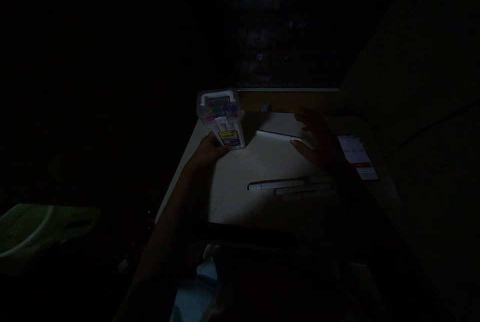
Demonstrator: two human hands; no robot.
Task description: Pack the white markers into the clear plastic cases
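The scene is very dark. A clear plastic marker case (221, 117) with coloured caps inside and a yellow label stands on a pale table (240, 197). My left hand (208, 151) rests against its lower end and grips it. My right hand (318, 139) hovers with fingers spread over a white marker (275, 136) lying behind the table's middle, fingertips touching or just above it. Two or three more white markers (288, 185) lie side by side nearer to me.
A lit phone (358, 157) lies at the table's right edge. A small dark object (264, 107) sits by the yellowish back rail. A green item (33, 227) is at lower left. Blue cloth (195, 292) shows below the table.
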